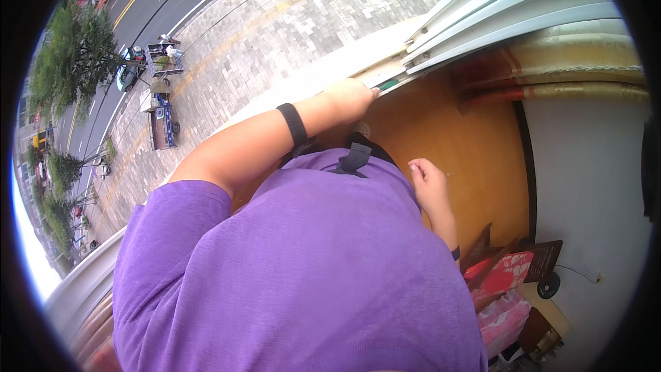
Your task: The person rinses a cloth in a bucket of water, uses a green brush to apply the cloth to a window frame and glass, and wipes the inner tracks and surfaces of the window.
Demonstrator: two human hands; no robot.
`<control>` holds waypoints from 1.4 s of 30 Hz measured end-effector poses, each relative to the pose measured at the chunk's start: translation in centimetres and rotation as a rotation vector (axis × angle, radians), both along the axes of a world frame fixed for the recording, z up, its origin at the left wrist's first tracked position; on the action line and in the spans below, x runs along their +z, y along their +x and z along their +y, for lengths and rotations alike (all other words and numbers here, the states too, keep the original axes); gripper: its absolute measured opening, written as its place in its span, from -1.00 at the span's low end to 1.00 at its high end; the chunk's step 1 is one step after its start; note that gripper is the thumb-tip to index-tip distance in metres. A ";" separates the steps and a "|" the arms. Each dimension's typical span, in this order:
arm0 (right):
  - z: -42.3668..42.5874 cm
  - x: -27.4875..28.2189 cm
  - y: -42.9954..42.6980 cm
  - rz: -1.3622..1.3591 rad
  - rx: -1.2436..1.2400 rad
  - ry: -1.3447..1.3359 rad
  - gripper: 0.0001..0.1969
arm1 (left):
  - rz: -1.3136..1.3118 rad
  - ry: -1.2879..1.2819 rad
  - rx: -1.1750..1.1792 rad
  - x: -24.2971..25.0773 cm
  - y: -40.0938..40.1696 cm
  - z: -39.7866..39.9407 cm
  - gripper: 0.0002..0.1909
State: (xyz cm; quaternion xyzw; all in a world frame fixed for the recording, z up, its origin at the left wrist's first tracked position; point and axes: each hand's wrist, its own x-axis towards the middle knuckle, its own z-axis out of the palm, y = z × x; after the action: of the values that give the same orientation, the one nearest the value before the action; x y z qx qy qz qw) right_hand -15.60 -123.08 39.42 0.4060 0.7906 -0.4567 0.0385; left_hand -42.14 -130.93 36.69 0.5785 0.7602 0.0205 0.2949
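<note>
My left hand point(355, 99) reaches across to the track of a white sliding window point(390, 63), a black band around its wrist. Its fingers close on a small green item point(389, 84) at the inner edge of the track; most of that item is hidden, so its kind is unclear. Lower and to the right, my right hand point(431, 182) hangs over the orange-brown floor point(475, 165) beside my body. Its fingers are loosely curled, and nothing shows in them. The purple shirt point(310, 258) covers much of the view.
White window frames point(516, 15) slant across the upper right, with a gold and red curtain point(573, 70) below. Pink and red patterned items point(501, 315) are at the lower right near a grey wall point(583, 175). Outside, below, are paving point(289, 31), carts point(162, 119), people and a road.
</note>
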 end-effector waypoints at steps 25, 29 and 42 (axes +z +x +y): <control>-0.3 0.9 -2.4 -0.035 0.160 0.013 -0.85 | -0.090 -0.035 0.154 2.1 -1.6 -13.8 -0.64; -0.8 1.2 -3.2 -0.018 0.190 0.015 -0.85 | -0.158 0.039 0.193 3.1 -2.5 -13.0 -0.69; -1.5 2.5 -7.5 0.098 0.244 0.007 -0.86 | -0.493 0.216 0.452 3.9 -3.4 -21.0 -0.71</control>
State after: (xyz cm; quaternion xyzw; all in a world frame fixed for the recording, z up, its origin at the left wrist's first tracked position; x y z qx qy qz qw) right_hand -23.12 -124.55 41.90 0.2840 0.8368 -0.4650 0.0539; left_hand -45.58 -151.96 40.54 0.4011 0.7685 0.3046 0.3948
